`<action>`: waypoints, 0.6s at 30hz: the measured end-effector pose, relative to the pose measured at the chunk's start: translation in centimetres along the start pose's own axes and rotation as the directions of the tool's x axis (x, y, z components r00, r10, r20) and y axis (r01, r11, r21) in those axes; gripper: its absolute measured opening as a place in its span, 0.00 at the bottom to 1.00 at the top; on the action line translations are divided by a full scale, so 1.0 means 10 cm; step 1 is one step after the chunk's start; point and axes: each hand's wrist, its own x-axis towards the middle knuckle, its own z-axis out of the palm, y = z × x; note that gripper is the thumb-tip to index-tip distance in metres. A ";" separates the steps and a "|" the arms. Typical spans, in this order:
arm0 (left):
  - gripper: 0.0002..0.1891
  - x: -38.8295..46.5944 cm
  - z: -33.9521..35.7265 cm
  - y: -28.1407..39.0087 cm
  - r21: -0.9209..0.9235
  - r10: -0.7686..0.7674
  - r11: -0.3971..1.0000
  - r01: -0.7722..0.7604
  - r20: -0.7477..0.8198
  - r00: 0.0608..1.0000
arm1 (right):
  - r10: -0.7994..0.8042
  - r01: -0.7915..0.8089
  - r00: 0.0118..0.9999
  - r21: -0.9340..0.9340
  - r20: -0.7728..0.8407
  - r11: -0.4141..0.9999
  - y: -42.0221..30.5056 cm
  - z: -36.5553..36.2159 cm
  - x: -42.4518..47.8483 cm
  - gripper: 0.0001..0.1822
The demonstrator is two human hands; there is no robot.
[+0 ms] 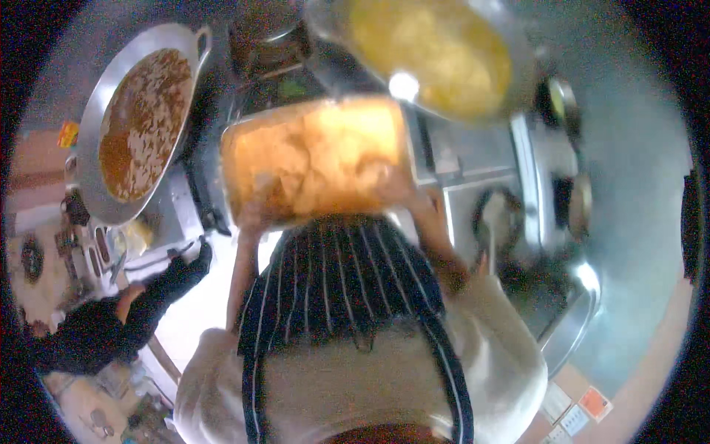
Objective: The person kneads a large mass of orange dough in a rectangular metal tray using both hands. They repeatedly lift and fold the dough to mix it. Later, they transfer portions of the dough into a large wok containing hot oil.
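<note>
A rectangular metal tray [226, 172] filled with something smooth and orange [333, 133] lies in front of my striped apron. My left hand [265, 201] is over the tray's near left part. My right hand [391, 180] lies over its near right part, with the wrist crossing the rim. Both hands are blurred and take on the orange tint of the contents. The picture does not settle whether the fingers grip the tray or reach into what it holds. The tray's near edge is close to the apron [344, 272].
A large wok [91, 183] of reddish-brown liquid stands left. Beyond the tray is a big pan [333, 22] of yellow contents. Ladle-like utensil [492, 244] and metal counter [471, 144] are at right. A person in dark clothing [83, 333] is at lower left, beside bright floor [219, 283].
</note>
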 end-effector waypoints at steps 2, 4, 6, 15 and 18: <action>0.20 -0.15 -0.12 0.04 -0.053 -0.108 0.993 0.106 -0.024 0.994 | 0.032 -0.032 0.999 -0.028 0.002 0.999 -0.18 -0.18 -0.08 0.25; 0.20 -0.26 -0.21 0.11 -0.095 -0.172 0.981 0.167 -0.056 0.983 | 0.101 -0.101 0.995 -0.066 0.004 0.993 -0.35 -0.35 -0.15 0.25; 0.20 -0.10 -0.16 0.25 -0.192 -0.152 0.972 0.134 -0.081 0.985 | 0.233 -0.237 0.971 -0.085 -0.052 0.968 -0.31 -0.51 -0.24 0.25; 0.11 0.06 -1.13 0.65 -0.316 -0.350 0.882 0.350 0.059 0.935 | 0.056 0.119 0.966 0.627 -0.252 0.770 -0.66 -1.55 -0.23 0.22; 0.09 0.17 -1.30 0.66 -0.124 -0.082 0.991 0.054 -0.234 0.969 | -0.032 0.072 0.942 0.107 -0.335 0.992 -0.63 -2.04 -0.06 0.26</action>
